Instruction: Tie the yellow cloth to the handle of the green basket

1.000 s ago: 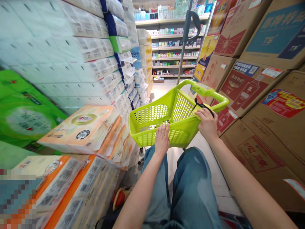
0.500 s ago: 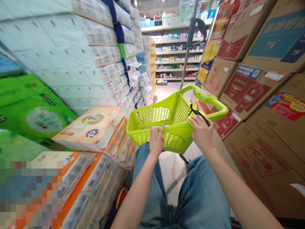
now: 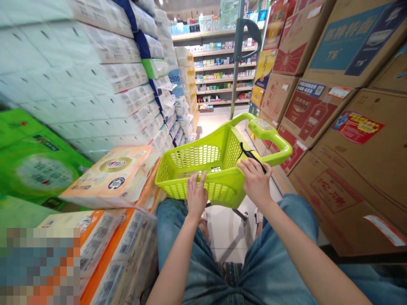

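A lime-green shopping cart (image 3: 229,186) with a perforated plastic basket stands in front of me, its handle toward the right. My left hand (image 3: 196,197) lies against the near side of the basket, fingers stretched up to the rim and the index finger slightly apart; its thumb is hidden. Over the rim near the handle, my right hand (image 3: 256,178) has its fingers bent, gripping the cart. A black strap (image 3: 251,152) runs beside those fingers, against a yellow panel. Inside the basket, the visible floor shows no goods.
Stacked white tissue packs (image 3: 114,78) rise on the left, with an orange tissue pack (image 3: 111,169) lower down. Cardboard cartons (image 3: 343,169) line the right. A grey pole with a loop grip (image 3: 249,38) rises behind the cart. Stocked shelves (image 3: 222,67) stand at the back.
The view has shifted, so the cart and both hands appear further left. My knees are wider apart, and feet show beneath the cart. Both hands keep their places on the basket.
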The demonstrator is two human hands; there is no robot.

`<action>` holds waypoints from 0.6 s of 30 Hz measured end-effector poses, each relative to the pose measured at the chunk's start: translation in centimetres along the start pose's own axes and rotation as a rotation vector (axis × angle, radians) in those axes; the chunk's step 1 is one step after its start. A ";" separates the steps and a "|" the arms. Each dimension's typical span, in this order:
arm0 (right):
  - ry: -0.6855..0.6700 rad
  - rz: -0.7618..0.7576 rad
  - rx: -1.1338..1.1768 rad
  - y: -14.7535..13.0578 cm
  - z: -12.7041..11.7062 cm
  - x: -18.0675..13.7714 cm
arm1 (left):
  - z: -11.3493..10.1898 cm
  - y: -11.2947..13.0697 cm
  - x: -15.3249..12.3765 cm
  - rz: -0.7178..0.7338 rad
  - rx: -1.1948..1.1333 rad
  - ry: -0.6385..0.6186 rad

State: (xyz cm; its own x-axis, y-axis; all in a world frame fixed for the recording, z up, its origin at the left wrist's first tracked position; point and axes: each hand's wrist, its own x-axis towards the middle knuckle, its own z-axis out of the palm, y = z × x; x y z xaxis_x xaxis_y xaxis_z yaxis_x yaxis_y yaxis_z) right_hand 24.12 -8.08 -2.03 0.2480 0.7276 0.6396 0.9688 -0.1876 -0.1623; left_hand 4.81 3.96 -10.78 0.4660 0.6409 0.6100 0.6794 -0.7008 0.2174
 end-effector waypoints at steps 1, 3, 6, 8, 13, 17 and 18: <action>-0.003 0.001 0.001 -0.1 0.0 -0.1 | -0.1 -0.1 -0.1 0.001 -0.001 -0.002; -0.005 0.003 0.005 -0.1 -0.1 -0.2 | -0.1 0.0 -0.1 -0.001 -0.006 -0.003; -0.004 0.003 0.019 0.0 -0.1 -0.2 | 0.0 0.4 0.0 -0.024 -0.035 0.015; -0.001 -0.002 0.022 0.0 0.0 -0.3 | 0.2 0.7 0.1 -0.058 -0.054 0.044; 0.021 -0.004 0.004 -0.5 0.2 -0.7 | 0.4 1.2 -0.1 -0.142 -0.025 0.056; 0.041 0.004 -0.001 -0.7 0.2 -0.7 | -0.1 1.9 0.0 -0.206 -0.011 0.032; 0.042 0.007 -0.001 -0.6 0.3 -0.7 | -0.2 2.3 0.1 -0.218 -0.017 0.041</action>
State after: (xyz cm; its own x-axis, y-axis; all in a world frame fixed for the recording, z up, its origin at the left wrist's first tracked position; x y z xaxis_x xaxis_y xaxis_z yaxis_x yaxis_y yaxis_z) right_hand 23.33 -8.28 -2.55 0.2546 0.6977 0.6696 0.9670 -0.1934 -0.1662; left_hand 6.28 2.39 -10.01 0.2857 0.7649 0.5774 0.7517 -0.5525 0.3600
